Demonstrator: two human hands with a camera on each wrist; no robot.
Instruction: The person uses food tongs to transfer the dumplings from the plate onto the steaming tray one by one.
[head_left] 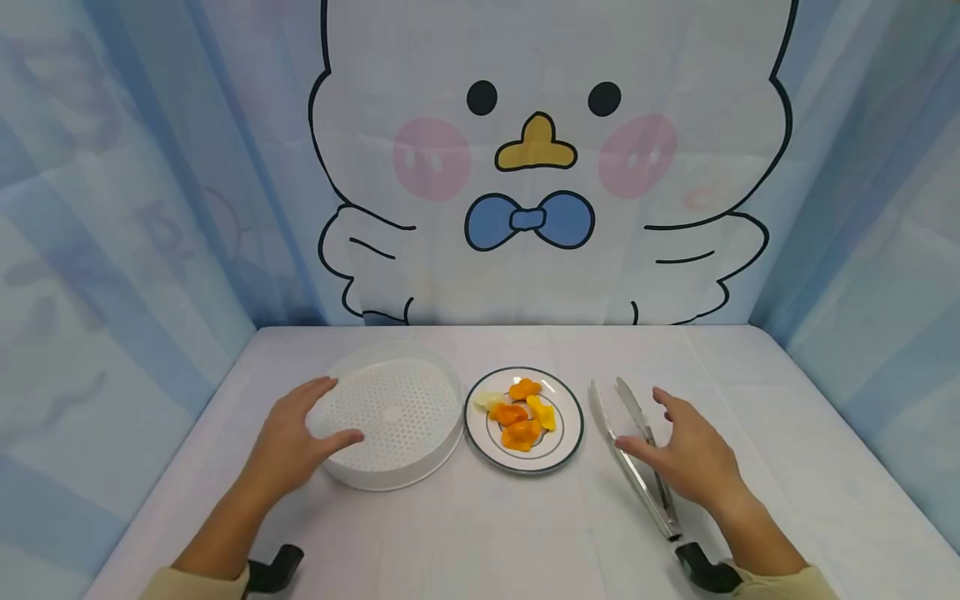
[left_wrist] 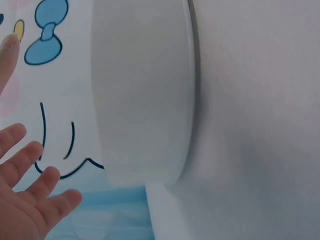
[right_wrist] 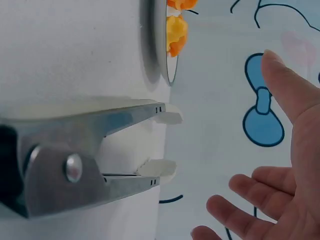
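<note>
My left hand (head_left: 292,442) hovers over the left side of a round white basket (head_left: 401,477) with a perforated bottom, thumb and fingers spread. In the left wrist view the basket's smooth side wall (left_wrist: 145,90) stands apart from the hand (left_wrist: 25,205). My right hand (head_left: 697,458) is held above a pair of metal tongs (head_left: 647,493), its thumb and fingers apart. The tongs lie with their arms spread and pale tips (right_wrist: 162,170) pointing away from me; the right hand (right_wrist: 305,135) appears clear of them.
Between basket and tongs stands a white plate (head_left: 567,417) with a dark rim. Several small orange, yellow and pale pieces (head_left: 521,434) lie on it, their kind unclear. A white cloth covers the table (head_left: 487,542). Printed curtains (head_left: 540,275) hang behind and at both sides.
</note>
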